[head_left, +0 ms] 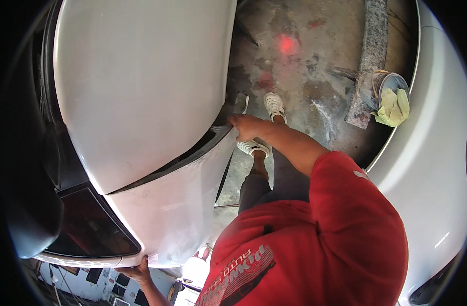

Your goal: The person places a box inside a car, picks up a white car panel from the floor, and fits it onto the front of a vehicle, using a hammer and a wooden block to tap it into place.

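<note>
The large white painted car body panel (141,86) is held against the white car body (177,214), apparently not yet seated, a dark gap showing. The right hand (248,126) is pressed at its upper corner, its grip curled on the edge; the left hand (137,270) is hooked under the lower rim.

Right of the white car panel (141,92), a round grey tub (384,86) sits on the floor, yellow cloth (394,107) draped over.
</note>
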Demonstrator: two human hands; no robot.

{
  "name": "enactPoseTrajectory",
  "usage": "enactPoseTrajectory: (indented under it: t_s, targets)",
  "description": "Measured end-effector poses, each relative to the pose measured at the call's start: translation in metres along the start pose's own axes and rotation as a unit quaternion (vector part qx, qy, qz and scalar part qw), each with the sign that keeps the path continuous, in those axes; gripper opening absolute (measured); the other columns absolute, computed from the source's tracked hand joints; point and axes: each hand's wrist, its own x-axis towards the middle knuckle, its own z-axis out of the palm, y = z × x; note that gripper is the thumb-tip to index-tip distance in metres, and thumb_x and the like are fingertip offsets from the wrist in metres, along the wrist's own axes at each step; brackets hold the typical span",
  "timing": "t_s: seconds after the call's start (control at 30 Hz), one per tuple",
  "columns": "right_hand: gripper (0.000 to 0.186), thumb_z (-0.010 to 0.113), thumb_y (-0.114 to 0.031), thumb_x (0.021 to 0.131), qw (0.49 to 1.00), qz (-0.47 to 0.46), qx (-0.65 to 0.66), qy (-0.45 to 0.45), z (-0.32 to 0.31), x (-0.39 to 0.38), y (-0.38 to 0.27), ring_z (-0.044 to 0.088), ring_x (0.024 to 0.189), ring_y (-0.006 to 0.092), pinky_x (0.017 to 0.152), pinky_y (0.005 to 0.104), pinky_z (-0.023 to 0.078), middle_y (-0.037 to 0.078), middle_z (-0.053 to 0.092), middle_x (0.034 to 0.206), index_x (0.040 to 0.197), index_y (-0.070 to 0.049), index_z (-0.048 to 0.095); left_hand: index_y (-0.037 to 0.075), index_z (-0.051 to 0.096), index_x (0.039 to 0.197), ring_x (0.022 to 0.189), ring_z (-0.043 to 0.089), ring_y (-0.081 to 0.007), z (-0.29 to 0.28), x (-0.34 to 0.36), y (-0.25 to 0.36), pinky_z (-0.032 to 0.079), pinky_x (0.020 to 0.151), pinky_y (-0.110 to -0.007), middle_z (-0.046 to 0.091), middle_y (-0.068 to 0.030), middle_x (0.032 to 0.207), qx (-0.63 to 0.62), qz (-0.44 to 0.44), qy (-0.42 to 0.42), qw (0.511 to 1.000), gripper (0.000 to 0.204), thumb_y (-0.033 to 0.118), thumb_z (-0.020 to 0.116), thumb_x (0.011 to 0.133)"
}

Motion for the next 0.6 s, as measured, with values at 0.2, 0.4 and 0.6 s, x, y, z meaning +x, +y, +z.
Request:
enactPoseTrajectory:
  t_s: [0.2, 0.4, 0.6]
  targets:
    - [0.098, 0.093, -0.034, 0.067, 0.996, -0.017, -0.092, -0.014, 0.015, -0.005, 0.007, 0.048, 0.14, 0.0387, 0.115, 0.0475, 0.043, 0.021, 0.05, 0.149, 0.151, -0.01, 0.05, -0.003, 0.011, 0.161, 0.136, 0.046, -0.0436, -0.016, -0.002, 0.008, 0.043, 0.112, -0.056, 0.038, -0.0301, 0.149, 0.129, -0.025, -0.039, 0.991, 0.134, 0.066, 0.087, 0.075]
    - [0.099, 0.092, -0.037, 0.068, 0.997, -0.079, 0.001, 0.022, 0.024, 0.005, 0.021, 0.055, 0.133, 0.0409, 0.112, 0.0465, 0.046, 0.021, 0.059, 0.14, 0.153, -0.009, 0.05, -0.006, 0.023, 0.157, 0.136, 0.047, -0.0451, -0.001, 0.065, 0.179, 0.042, 0.114, -0.056, 0.042, -0.0281, 0.149, 0.295, 0.113, 0.045, 0.948, 0.119, 0.046, 0.094, 0.076]
    - [0.101, 0.092, -0.04, 0.067, 0.993, -0.115, -0.007, 0.007, 0.018, 0.01, 0.033, 0.057, 0.13, 0.0406, 0.11, 0.0462, 0.048, 0.022, 0.062, 0.137, 0.153, -0.009, 0.05, -0.008, 0.039, 0.151, 0.135, 0.05, -0.0492, 0.192, 0.124, 0.383, 0.041, 0.115, -0.054, 0.05, -0.0325, 0.145, -0.049, 0.265, -0.353, 0.896, 0.095, 0.021, 0.089, 0.076]
